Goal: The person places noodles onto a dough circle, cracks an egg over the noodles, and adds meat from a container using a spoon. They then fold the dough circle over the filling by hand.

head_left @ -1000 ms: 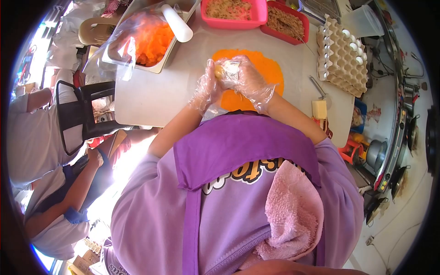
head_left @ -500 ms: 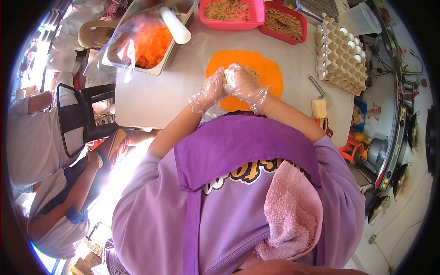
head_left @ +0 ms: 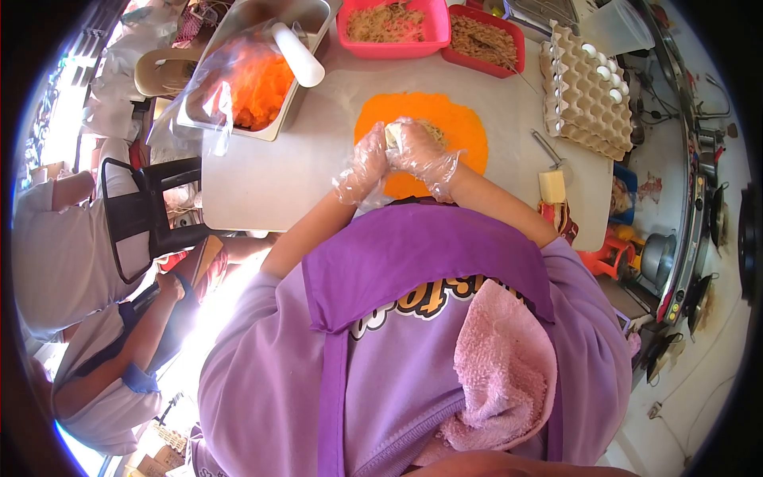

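Observation:
Both of my hands wear clear plastic gloves and meet above a flat orange sheet [head_left: 469, 131] spread on the table. My left hand [head_left: 367, 163] is closed, with its fingers against a pale lump [head_left: 393, 135] between the hands. My right hand [head_left: 420, 153] curls round the same lump from the other side. Most of the lump is hidden by the fingers. Beside my right hand, some beige shredded filling [head_left: 433, 131] shows on the orange sheet.
A metal tray [head_left: 278, 126] with orange mash [head_left: 262, 91] is at the upper left. Two pink tubs [head_left: 393, 49] [head_left: 486, 70] hold filling. Egg cartons [head_left: 584, 103], a yellow block [head_left: 551, 187] and a metal tool [head_left: 545, 147] are right. Another person [head_left: 71, 254] sits left.
The camera view has shifted slightly. Both hands remain pressed together round the lump, with little visible change in their grip.

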`<state>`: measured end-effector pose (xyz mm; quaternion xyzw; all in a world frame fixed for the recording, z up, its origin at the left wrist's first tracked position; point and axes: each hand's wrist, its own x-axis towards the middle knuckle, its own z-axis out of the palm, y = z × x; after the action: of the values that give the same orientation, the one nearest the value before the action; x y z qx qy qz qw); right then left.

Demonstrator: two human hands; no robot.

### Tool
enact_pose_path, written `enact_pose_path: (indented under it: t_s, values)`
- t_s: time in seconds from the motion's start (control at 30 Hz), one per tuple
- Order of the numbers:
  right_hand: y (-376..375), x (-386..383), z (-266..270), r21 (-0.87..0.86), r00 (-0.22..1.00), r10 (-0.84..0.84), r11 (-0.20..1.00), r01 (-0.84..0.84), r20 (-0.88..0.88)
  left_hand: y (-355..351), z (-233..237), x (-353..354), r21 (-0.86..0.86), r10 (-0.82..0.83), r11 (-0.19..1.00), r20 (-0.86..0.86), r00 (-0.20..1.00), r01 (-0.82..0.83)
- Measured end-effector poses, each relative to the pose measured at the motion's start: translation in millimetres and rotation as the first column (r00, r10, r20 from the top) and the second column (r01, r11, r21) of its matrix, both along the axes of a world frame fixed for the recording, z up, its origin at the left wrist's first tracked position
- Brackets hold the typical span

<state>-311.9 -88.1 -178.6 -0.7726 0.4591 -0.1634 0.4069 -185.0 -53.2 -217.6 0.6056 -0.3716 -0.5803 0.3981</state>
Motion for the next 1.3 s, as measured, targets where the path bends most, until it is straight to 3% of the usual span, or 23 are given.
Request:
enact_pose_path:
  t_s: [0.03,0.07,0.1,0.2,0.3,0.33,0.4,0.43,0.53,0.6,0.63,0.67,0.7,0.73,0.8,0.83,0.9,1.0,1.1,1.17,1.2,1.27,1.3]
  values:
    - [1,0,2,0.144,0.998,-0.046,0.989,0.039,0.049,0,-7,-4,-0.003,-0.003,1.000,0.001,1.000,0.003]
    - [2,0,3,0.286,0.991,-0.098,0.956,0.068,0.092,2,-19,-9,0.029,0.107,0.994,-0.220,0.970,-0.103]
    - [2,-1,3,0.282,0.991,-0.101,0.957,0.071,0.093,1,-25,-12,0.085,0.213,0.977,-0.426,0.879,-0.196]
    - [4,-4,-4,0.306,0.957,-0.162,0.948,0.084,0.239,7,18,-14,0.113,0.193,0.981,-0.567,0.801,-0.157]
    - [4,-6,-9,0.200,0.969,-0.096,0.978,0.051,0.226,4,-15,-11,-0.048,0.167,0.976,-0.457,0.873,-0.212]
    - [7,-5,-3,0.222,0.936,-0.159,0.971,0.091,0.314,3,-21,-9,-0.047,0.164,0.977,-0.456,0.875,-0.208]
    - [8,-7,12,0.247,0.889,-0.225,0.960,0.132,0.400,1,-31,-8,-0.007,0.205,0.960,-0.666,0.717,-0.281]
    - [7,-9,22,0.295,0.910,-0.204,0.951,0.095,0.362,1,-17,-8,-0.007,0.202,0.961,-0.665,0.719,-0.277]
    - [2,-12,23,0.323,0.943,-0.099,0.946,-0.009,0.319,0,3,-8,-0.129,0.033,0.983,-0.586,0.810,-0.133]
    - [1,-12,24,0.303,0.950,-0.016,0.949,-0.083,0.311,0,-7,-9,-0.045,0.194,0.977,-0.221,0.956,-0.209]
    - [1,-12,26,0.435,0.917,-0.097,0.896,-0.088,0.386,1,-9,-7,-0.046,0.192,0.977,-0.221,0.956,-0.206]
    - [1,-12,29,0.556,0.875,-0.188,0.824,-0.106,0.446,2,-11,-4,-0.205,0.111,0.975,0.090,0.990,-0.090]
    - [2,-11,34,0.556,0.875,-0.190,0.825,-0.104,0.446,5,-11,-3,-0.316,0.066,0.946,0.401,0.914,0.070]
    - [3,-9,40,0.628,0.858,-0.262,0.773,-0.087,0.441,3,5,-6,-0.316,0.065,0.946,0.401,0.914,0.072]
    - [3,-9,43,0.695,0.839,-0.333,0.716,-0.071,0.429,-1,34,-13,0.073,0.097,0.991,0.216,0.972,-0.115]
    - [2,-9,43,0.623,0.899,-0.239,0.781,-0.046,0.366,0,34,-13,0.072,0.096,0.991,0.215,0.972,-0.114]
    - [1,-9,39,0.541,0.946,-0.149,0.840,-0.033,0.289,0,33,-12,-0.039,0.039,0.999,0.488,0.872,-0.023]
    - [3,-9,22,0.492,0.945,-0.100,0.868,-0.070,0.311,0,31,-12,-0.058,0.034,0.998,0.517,0.855,-0.005]
    - [7,-9,23,0.499,0.901,-0.173,0.865,-0.053,0.397,0,26,-9,-0.156,0.059,0.987,0.549,0.834,0.033]
    - [7,-11,36,0.311,0.972,-0.044,0.950,-0.031,0.230,-1,31,-11,-0.115,0.035,0.993,0.547,0.837,0.034]
    - [5,-13,29,0.312,0.972,-0.043,0.950,-0.032,0.230,-2,34,-11,-0.073,0.009,0.997,0.544,0.839,0.037]
    - [3,-18,9,0.080,0.970,0.088,0.991,-0.108,0.228,5,29,-9,-0.091,0.023,0.995,0.552,0.834,0.033]
    - [-2,-23,11,0.081,0.970,0.087,0.991,-0.108,0.228,4,23,-8,-0.124,0.045,0.992,0.559,0.828,0.031]
